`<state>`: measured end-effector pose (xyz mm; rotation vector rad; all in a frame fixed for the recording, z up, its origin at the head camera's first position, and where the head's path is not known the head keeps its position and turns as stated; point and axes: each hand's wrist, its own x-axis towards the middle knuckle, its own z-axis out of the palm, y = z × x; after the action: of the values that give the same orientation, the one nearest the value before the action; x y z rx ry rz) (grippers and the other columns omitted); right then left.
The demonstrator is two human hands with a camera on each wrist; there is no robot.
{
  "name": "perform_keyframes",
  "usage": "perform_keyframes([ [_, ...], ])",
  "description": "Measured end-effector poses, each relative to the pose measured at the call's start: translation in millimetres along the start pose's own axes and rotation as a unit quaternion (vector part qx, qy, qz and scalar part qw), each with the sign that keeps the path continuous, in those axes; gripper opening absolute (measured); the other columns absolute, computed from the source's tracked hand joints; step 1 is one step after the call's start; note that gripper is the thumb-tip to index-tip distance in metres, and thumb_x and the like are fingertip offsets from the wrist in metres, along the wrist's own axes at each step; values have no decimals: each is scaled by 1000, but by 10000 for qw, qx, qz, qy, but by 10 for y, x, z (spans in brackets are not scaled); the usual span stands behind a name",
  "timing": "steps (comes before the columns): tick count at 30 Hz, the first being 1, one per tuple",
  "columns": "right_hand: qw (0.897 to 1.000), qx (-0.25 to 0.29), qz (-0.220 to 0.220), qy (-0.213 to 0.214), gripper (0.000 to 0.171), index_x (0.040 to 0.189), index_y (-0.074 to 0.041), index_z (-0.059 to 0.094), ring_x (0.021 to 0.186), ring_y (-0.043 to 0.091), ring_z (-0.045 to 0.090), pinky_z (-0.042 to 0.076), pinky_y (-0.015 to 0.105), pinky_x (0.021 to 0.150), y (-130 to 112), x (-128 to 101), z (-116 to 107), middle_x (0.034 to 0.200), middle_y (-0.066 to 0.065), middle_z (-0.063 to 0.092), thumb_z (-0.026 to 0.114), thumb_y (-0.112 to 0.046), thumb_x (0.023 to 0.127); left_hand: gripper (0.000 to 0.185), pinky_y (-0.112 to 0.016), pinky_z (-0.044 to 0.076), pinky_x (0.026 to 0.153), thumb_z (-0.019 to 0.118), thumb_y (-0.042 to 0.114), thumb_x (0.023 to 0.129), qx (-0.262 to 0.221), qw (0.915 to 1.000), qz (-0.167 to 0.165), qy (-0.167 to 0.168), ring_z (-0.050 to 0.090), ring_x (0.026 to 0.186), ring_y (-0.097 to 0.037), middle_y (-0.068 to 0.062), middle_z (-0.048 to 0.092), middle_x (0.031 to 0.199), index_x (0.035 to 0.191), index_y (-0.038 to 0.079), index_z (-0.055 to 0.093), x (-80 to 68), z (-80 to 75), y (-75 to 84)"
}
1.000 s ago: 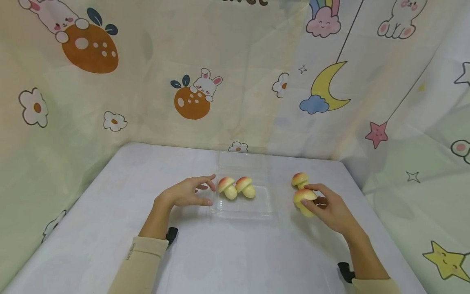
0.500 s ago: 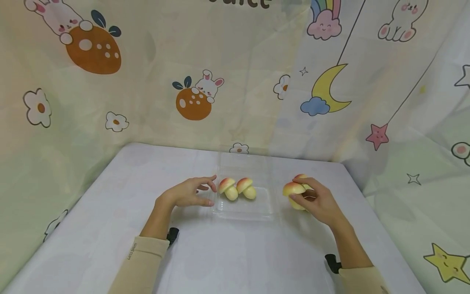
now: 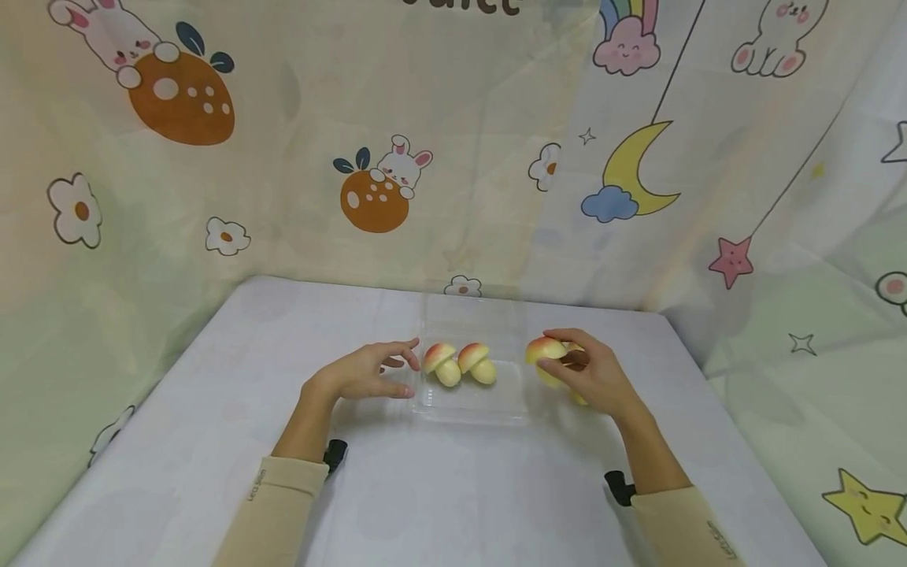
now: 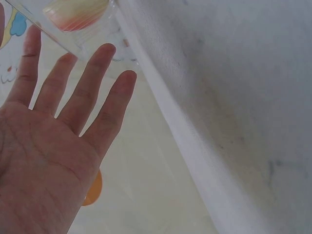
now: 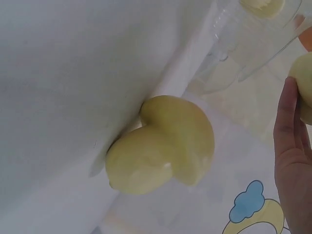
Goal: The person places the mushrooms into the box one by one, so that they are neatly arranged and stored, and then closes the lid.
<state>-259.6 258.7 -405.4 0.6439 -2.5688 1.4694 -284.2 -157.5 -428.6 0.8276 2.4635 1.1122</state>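
So I'm looking at a clear plastic tray [image 3: 471,402], thin and glossy with a hinged lid standing up behind it, sitting mid-table. Inside it are two toy mushrooms [image 3: 459,363] lying side by side toward the tray's left half, smooth and rounded, pale yellow stems with reddish-orange caps.

My right hand [image 3: 591,376] has its fingers curled round a third mushroom [image 3: 544,351] and holds it just off the tray's right edge, cap pointing toward the tray. A fourth mushroom [image 5: 161,146] lies on the table right of the tray, mostly hidden behind that hand in the head view; the right wrist view shows its plump, matte yellow underside resting on the cloth.

My left hand [image 3: 364,372] is loose, fingers straight and spread, resting at the tray's left edge with fingertips [image 4: 108,51] against the plastic, gripping nothing.

The white tablecloth [image 3: 453,488] is soft with a faint weave.

Compared with a second ago, the right hand has carried its mushroom leftward, from well right of the tray to nearly at its rim. Left hand and the two mushrooms in the tray haven't budged.
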Motion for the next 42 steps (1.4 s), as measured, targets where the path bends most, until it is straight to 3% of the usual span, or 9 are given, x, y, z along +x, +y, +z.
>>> perform_keyframes([
  [10,9995,-231,195,-67,44,132,-20,66,90,23,74,60,27,73,-17,149,134,123,4,69,80,-28,91,45,-58,35,119,82,39,88,-37,9999,-116,-27,49,141,-37,-4,28,169,123,17,63,-14,-4,8],
  [18,9983,-481,284,-155,48,133,-17,66,91,21,74,60,29,73,-22,314,241,122,4,71,81,-34,91,45,-58,36,119,81,39,89,-12,9998,-209,-9,49,141,-37,-4,27,170,124,17,64,-45,-27,2],
  [31,9934,-983,523,-265,54,134,-18,66,96,23,69,56,32,70,-20,397,317,126,3,70,82,-41,88,43,-60,38,117,81,39,89,-22,10000,-13,31,52,139,-39,-8,30,169,122,16,64,-17,26,-12],
  [42,9866,-1401,402,-736,53,134,-17,67,100,25,67,56,32,72,-9,491,306,130,3,67,84,-37,87,43,-60,39,116,81,39,89,36,10000,6,50,53,138,-38,-7,31,168,122,17,64,3,5,-6],
])
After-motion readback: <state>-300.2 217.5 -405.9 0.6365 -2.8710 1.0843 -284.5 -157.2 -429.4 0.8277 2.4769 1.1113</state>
